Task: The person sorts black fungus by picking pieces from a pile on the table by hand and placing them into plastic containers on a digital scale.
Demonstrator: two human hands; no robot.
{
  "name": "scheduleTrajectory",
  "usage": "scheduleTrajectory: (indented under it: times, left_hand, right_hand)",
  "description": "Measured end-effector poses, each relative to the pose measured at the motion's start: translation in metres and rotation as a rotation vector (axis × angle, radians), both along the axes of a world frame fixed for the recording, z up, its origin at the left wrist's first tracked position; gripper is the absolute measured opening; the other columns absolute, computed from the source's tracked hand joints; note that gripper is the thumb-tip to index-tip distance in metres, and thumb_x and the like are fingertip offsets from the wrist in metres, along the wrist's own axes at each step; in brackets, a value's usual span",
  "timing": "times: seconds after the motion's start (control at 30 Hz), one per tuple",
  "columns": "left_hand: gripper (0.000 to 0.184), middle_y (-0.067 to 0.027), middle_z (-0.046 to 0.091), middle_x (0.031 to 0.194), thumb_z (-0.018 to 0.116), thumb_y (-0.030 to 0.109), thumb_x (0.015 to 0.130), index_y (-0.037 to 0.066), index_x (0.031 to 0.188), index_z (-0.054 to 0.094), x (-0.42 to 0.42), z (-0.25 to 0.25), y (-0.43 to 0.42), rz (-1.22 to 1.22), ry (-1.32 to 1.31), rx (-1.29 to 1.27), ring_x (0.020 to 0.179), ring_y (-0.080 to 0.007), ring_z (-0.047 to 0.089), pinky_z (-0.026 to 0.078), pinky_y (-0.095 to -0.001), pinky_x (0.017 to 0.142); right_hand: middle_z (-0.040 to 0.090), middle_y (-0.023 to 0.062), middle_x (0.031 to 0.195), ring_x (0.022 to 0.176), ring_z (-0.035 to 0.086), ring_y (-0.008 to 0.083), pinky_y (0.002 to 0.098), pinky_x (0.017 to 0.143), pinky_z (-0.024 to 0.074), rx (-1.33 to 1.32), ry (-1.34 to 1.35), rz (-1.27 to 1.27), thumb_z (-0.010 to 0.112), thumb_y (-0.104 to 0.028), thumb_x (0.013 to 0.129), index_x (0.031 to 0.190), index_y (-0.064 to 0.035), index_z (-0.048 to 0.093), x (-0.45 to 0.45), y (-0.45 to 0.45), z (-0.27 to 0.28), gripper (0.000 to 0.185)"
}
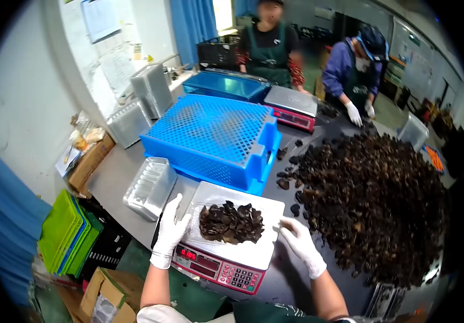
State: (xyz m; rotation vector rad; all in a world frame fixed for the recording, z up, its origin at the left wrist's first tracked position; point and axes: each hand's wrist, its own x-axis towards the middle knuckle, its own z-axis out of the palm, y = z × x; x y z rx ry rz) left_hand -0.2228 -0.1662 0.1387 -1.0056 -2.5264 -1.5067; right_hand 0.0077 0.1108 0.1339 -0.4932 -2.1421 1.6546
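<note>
A red-and-white digital scale [243, 277] stands before me with red digits lit. On its white pan [272, 215] lies a clear plastic tray [193, 232] holding dark, curled pieces that look like wood ear mushrooms [232, 222]. My left hand [170, 230], in a white glove, is at the tray's left side, fingers pointing up and thumb apart. Whether it touches the tray I cannot tell. My right hand [303, 246], also gloved, is beside the pan's right edge with fingers stretched out and nothing in them.
A large mushroom heap [372, 210] covers the table's right side. An upturned blue crate [210, 129] stands behind my scale, stacked clear trays [150, 187] to its left. Beyond are a second scale [291, 105] and two people; one's gloved hands [354, 114] reach toward the heap.
</note>
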Motion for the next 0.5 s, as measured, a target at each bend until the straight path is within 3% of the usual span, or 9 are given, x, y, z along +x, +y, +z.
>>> scheduleTrajectory:
  times: [0.07, 0.1, 0.2, 0.3, 0.47, 0.5]
  left_hand:
    - [0.055, -0.0105, 0.057, 0.106, 0.065, 0.007, 0.080, 0.002, 0.132, 0.048, -0.011, -0.019, -0.011, 0.136, -0.046, 0.020, 0.093, -0.0191, 0.056, 0.046, -0.0304, 0.083]
    - [0.050, -0.0097, 0.058, 0.097, 0.064, 0.008, 0.082, 0.001, 0.130, 0.050, -0.012, -0.017, -0.016, 0.163, -0.055, -0.090, 0.085, -0.0193, 0.056, 0.047, -0.0311, 0.079]
    - [0.045, -0.0119, 0.060, 0.088, 0.062, 0.020, 0.085, 0.001, 0.125, 0.053, -0.002, -0.017, -0.019, 0.101, -0.062, -0.295, 0.082, -0.0248, 0.059, 0.048, -0.0329, 0.076]
    - [0.041, -0.0134, 0.060, 0.089, 0.058, 0.023, 0.087, 0.000, 0.120, 0.056, 0.006, -0.023, -0.008, 0.052, -0.047, -0.418, 0.086, -0.0285, 0.060, 0.048, -0.0351, 0.078]
    - [0.028, -0.0196, 0.065, 0.104, 0.052, 0.015, 0.087, 0.000, 0.108, 0.063, -0.003, -0.049, 0.002, 0.100, -0.160, -0.182, 0.100, -0.0330, 0.061, 0.048, -0.0374, 0.089]
    - [0.029, -0.0184, 0.066, 0.099, 0.053, 0.014, 0.087, 0.000, 0.110, 0.062, -0.009, -0.059, 0.001, 0.086, -0.173, -0.161, 0.091, -0.0290, 0.064, 0.050, -0.0349, 0.082]
  right_hand:
    - [0.064, 0.0079, 0.093, 0.082, 0.059, 0.0125, 0.0250, 0.076, 0.0485, -0.130, -0.124, 0.024, 0.055, -0.010, 0.091, 0.122, 0.0022, 0.054, 0.011, 0.003, -0.017, 0.033]
    - [0.064, 0.0077, 0.088, 0.075, 0.058, 0.0108, 0.0233, 0.070, 0.0484, -0.261, -0.188, 0.035, 0.054, -0.010, 0.092, 0.125, 0.0028, 0.052, 0.014, -0.001, -0.022, 0.035]
    - [0.062, 0.0052, 0.079, 0.060, 0.052, 0.0072, 0.0208, 0.056, 0.0438, -0.323, -0.274, 0.093, 0.051, -0.013, 0.094, 0.135, 0.0049, 0.041, 0.014, -0.014, -0.028, 0.046]
    - [0.061, 0.0036, 0.075, 0.057, 0.050, 0.0065, 0.0200, 0.053, 0.0419, -0.242, -0.373, 0.122, 0.050, -0.015, 0.094, 0.138, 0.0038, 0.038, 0.005, -0.026, -0.018, 0.049]
    - [0.063, 0.0030, 0.072, 0.052, 0.052, 0.0061, 0.0212, 0.052, 0.0453, -0.158, -0.315, 0.082, 0.052, -0.012, 0.090, 0.138, 0.0057, 0.035, -0.007, -0.037, -0.029, 0.054]
    - [0.062, 0.0024, 0.071, 0.053, 0.052, 0.0049, 0.0200, 0.053, 0.0453, -0.211, -0.277, 0.046, 0.051, -0.009, 0.090, 0.139, 0.0056, 0.035, -0.009, -0.039, -0.031, 0.054]
